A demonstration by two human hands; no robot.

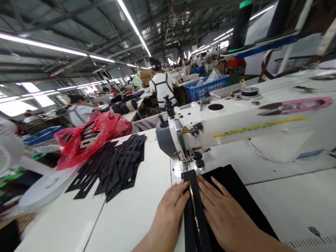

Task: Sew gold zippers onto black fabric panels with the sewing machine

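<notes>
Under the needle of a white sewing machine [183, 140] lies the end of a black strip with a gold-toothed zipper [193, 201] along its middle. My left hand [169, 211] rests on the strip's left edge, fingers bent together and fingertips pressing near the presser foot. Flat along the right side, my right hand [223, 210] has its fingers stretched out over the strip and a larger black fabric panel [236, 182]. The panel spreads to the right beneath that hand. The machine's lamp lights the stitching area.
Left of the machine lies a pile of black strips [123, 157] beside a red plastic bag [102, 127]. A white fan [39, 182] stands at the far left. Pink-handled snips [301, 105] lie on the machine arm. Behind are a blue crate [207, 87] and co-workers.
</notes>
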